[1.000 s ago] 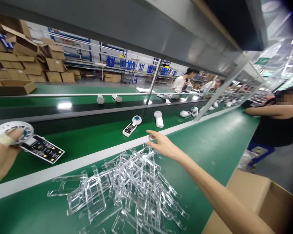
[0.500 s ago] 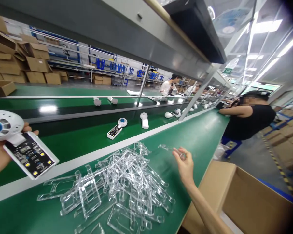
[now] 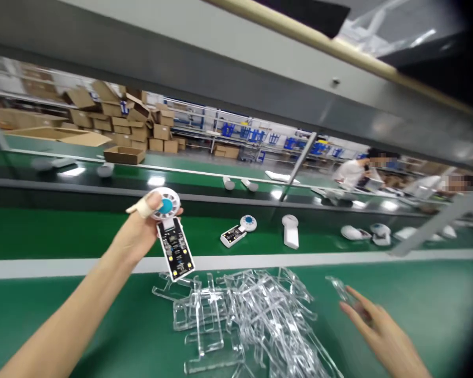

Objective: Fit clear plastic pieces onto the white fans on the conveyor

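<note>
My left hand, its thumb wrapped in a pale cover, grips a white handheld device by its round, vented head with a blue centre. The device's rectangular body hangs down, showing a bare black circuit board with several yellow LEDs. At the right, my right hand pinches a clear plastic frame between thumb and fingers; part of the frame is hidden by the fingers. Between the hands lies a tangled pile of clear plastic frames on the green work surface.
Beyond a white strip, a device with its board exposed and a white-backed device lie on the green belt. Several more lie farther right. A metal beam crosses overhead, with a slanted post at right. A person sits across the line.
The view has swung left. My left hand with the device now appears nearer the middle, over the frames' far edge. My right hand still holds the clear frame, right of the pile.
</note>
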`<state>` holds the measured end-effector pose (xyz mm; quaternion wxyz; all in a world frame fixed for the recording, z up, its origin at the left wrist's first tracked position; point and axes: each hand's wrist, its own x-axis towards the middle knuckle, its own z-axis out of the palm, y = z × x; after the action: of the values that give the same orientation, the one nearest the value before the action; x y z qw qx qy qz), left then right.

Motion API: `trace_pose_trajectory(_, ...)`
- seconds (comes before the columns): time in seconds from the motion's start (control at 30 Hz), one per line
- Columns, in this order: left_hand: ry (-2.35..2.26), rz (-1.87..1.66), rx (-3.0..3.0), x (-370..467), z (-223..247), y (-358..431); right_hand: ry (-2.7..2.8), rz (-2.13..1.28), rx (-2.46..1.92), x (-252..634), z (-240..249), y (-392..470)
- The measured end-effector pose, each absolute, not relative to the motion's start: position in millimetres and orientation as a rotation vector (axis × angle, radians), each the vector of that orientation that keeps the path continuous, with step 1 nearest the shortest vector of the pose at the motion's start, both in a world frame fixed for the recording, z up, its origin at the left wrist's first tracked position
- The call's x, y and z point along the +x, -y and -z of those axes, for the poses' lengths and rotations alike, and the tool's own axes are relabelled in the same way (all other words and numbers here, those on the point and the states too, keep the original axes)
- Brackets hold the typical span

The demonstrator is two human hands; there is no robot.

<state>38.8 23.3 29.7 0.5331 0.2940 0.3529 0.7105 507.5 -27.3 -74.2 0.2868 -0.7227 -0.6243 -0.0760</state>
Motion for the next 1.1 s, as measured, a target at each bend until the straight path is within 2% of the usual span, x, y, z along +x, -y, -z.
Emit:
trace_pose_trajectory(0.07, -0.859, -1.691, 0.690, 43, -29, -20, 1.837, -0.043, -1.723, 433, 36, 23)
trace_pose_trajectory(0.17, -0.866, -1.683, 0.700, 49, -27, -14, 2.032, -0.163, -1.400, 304, -1, 26)
trace_pose_trajectory(0.23, -0.881, -1.660, 0.723, 52, -26, -9, 2.136, -0.146, -1.280, 237, -5, 27)
trace_pose_trajectory(0.33, -0.882, -1.626, 0.736, 52, -26, -5, 2.167, -0.030, -1.249, 184, 8, 23)
trace_pose_trajectory(0.5, -0.934, -1.657, 0.779, 49, -22, -3, 2.156, -0.089, -1.391, 168, 28, 18)
trace_pose_trajectory(0.7, -0.869, -1.729, 0.702, 49, -26, -3, 2.191, -0.514, -1.363, 177, 30, 17)
trace_pose_trajectory(0.83, -0.768, -1.630, 0.790, 43, -18, -6, 2.188, -0.413, -1.203, 188, 23, 7)
trace_pose_trajectory(0.97, -0.917, -1.412, 0.862, 36, -6, -11, 2.194, -0.358, -1.084, 187, 9, -6)
trace_pose_trajectory(1.1, -0.986, -1.660, 0.866, 40, -7, -9, 1.763, -0.616, -1.161, 169, -1, -28)
